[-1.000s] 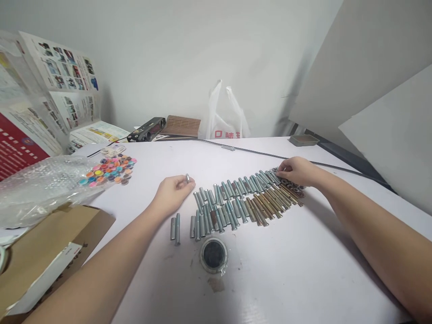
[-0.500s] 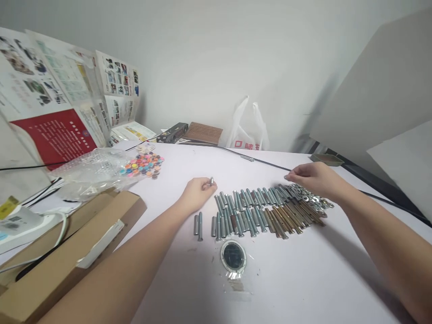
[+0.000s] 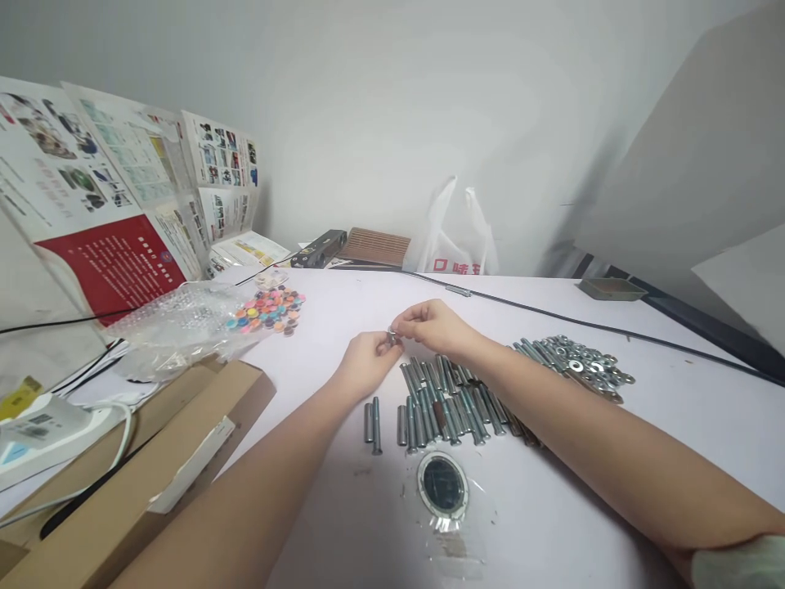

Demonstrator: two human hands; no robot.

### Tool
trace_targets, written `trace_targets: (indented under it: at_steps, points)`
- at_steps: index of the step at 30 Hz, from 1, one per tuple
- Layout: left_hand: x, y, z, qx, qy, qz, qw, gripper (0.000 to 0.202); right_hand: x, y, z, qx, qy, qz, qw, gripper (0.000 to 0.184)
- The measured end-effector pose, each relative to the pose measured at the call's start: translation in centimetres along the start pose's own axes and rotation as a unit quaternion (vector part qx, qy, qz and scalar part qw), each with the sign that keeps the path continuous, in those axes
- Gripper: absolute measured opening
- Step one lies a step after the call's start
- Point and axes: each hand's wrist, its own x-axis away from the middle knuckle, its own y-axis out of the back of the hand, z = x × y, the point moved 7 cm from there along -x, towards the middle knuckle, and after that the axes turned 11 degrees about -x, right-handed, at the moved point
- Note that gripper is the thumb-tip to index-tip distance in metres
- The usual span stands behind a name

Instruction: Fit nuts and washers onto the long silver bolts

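My left hand (image 3: 366, 365) is closed around a metal bolt (image 3: 391, 337), whose end sticks up just past the fingertips. Above that end, my right hand (image 3: 437, 327) pinches a small metal piece, mostly hidden by the fingers. The fingertips of both hands nearly meet. Below them lie rows of silver bolts and sleeves (image 3: 423, 409), partly covered by my right forearm. One sleeve (image 3: 368, 423) and one bolt (image 3: 376, 427) lie apart on the left. Nuts and washers (image 3: 589, 364) are heaped to the right.
On the white table (image 3: 331, 507) a round dark disc with a pale rim (image 3: 442, 486) lies near clear film. Colourful small discs (image 3: 270, 309) and bubble wrap (image 3: 177, 323) are at the left, behind a cardboard box (image 3: 202, 442). A black cable (image 3: 540, 312) crosses the back.
My right hand has moved left from the heap of nuts and washers to the bolt end in my left hand. My left hand stays in nearly the same place, still holding the bolt.
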Motion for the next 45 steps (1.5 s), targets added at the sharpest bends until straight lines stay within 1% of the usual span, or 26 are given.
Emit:
trace_targets:
  at_steps: [3, 5, 7, 9, 10, 12, 14, 16, 17, 18, 20, 21, 22, 23, 25, 31, 34, 39, 43, 45]
  points:
    - [0.0, -0.1, 0.0, -0.003, 0.000, 0.002, 1.000, 0.035, 0.4, 0.1, -0.6, -0.011, -0.014, 0.002, 1.000, 0.022]
    - [0.0, -0.1, 0.0, -0.009, 0.002, 0.003, 1.000, 0.035, 0.6, 0.2, -0.4, -0.009, -0.012, 0.002, 1.000, 0.022]
    - [0.1, 0.0, -0.1, -0.014, 0.002, 0.006, 1.000, 0.036, 0.9, 0.6, 0.2, 0.020, -0.007, 0.000, 1.000, 0.024]
    - [0.1, 0.0, -0.2, -0.016, -0.003, 0.014, 1.000, 0.035, 1.4, 1.8, 1.2, 0.080, 0.000, -0.015, 0.997, 0.027]
    - [0.1, 0.0, -0.2, -0.017, -0.006, 0.017, 1.000, 0.034, 1.8, 2.8, 2.0, 0.114, 0.007, -0.028, 0.993, 0.028]
    - [0.1, 0.1, -0.4, -0.024, -0.009, 0.019, 0.999, 0.032, 3.1, 6.0, 3.6, 0.183, 0.023, -0.078, 0.980, 0.033]
    - [0.2, 0.2, -0.5, -0.033, -0.011, 0.019, 0.999, 0.030, 4.8, 10.7, 4.6, 0.258, 0.014, -0.150, 0.954, 0.038]
    - [0.1, 0.2, -0.5, -0.040, -0.015, 0.021, 0.999, 0.028, 6.9, 16.1, 4.4, 0.327, -0.037, -0.229, 0.916, 0.039]
    - [0.1, 0.1, -0.5, -0.042, -0.017, 0.024, 0.999, 0.027, 7.8, 18.5, 3.9, 0.362, -0.070, -0.252, 0.895, 0.036]
    - [0.1, 0.1, -0.5, -0.043, -0.017, 0.026, 0.999, 0.027, 8.6, 20.8, 3.2, 0.399, -0.102, -0.268, 0.871, 0.033]
    - [0.0, 0.0, -0.4, -0.044, -0.018, 0.031, 0.998, 0.027, 9.5, 24.2, 1.2, 0.453, -0.165, -0.259, 0.837, 0.028]
    - [-0.1, 0.0, -0.3, -0.046, -0.017, 0.033, 0.998, 0.027, 9.7, 25.3, 0.0, 0.466, -0.194, -0.242, 0.829, 0.027]
    - [-0.1, 0.0, -0.3, -0.048, -0.018, 0.034, 0.998, 0.028, 9.7, 25.9, -1.2, 0.470, -0.212, -0.218, 0.829, 0.027]
    - [-0.1, 0.0, -0.3, -0.050, -0.018, 0.035, 0.998, 0.028, 9.6, 26.2, -2.2, 0.467, -0.221, -0.194, 0.834, 0.028]
    - [-0.1, 0.2, -0.4, -0.052, -0.016, 0.035, 0.998, 0.029, 9.2, 26.3, -3.7, 0.457, -0.220, -0.161, 0.847, 0.030]
    - [0.0, 0.2, -0.5, -0.045, -0.003, 0.047, 0.998, 0.033, 8.2, 26.2, -5.5, 0.445, -0.214, -0.134, 0.859, 0.030]
    - [0.0, 0.2, -0.5, -0.053, -0.003, 0.046, 0.998, 0.033, 8.0, 26.0, -5.9, 0.437, -0.217, -0.112, 0.866, 0.027]
    - [0.0, 0.2, -0.5, -0.051, -0.011, 0.045, 0.998, 0.029, 8.1, 25.2, -6.0, 0.440, -0.229, -0.089, 0.864, 0.022]
    - [0.1, 0.2, -0.5, -0.050, -0.013, 0.042, 0.998, 0.030, 7.9, 24.9, -5.8, 0.448, -0.224, -0.075, 0.862, 0.021]
    - [0.1, 0.2, -0.5, -0.049, -0.012, 0.041, 0.998, 0.030, 7.9, 25.1, -5.3, 0.451, -0.219, -0.083, 0.861, 0.023]
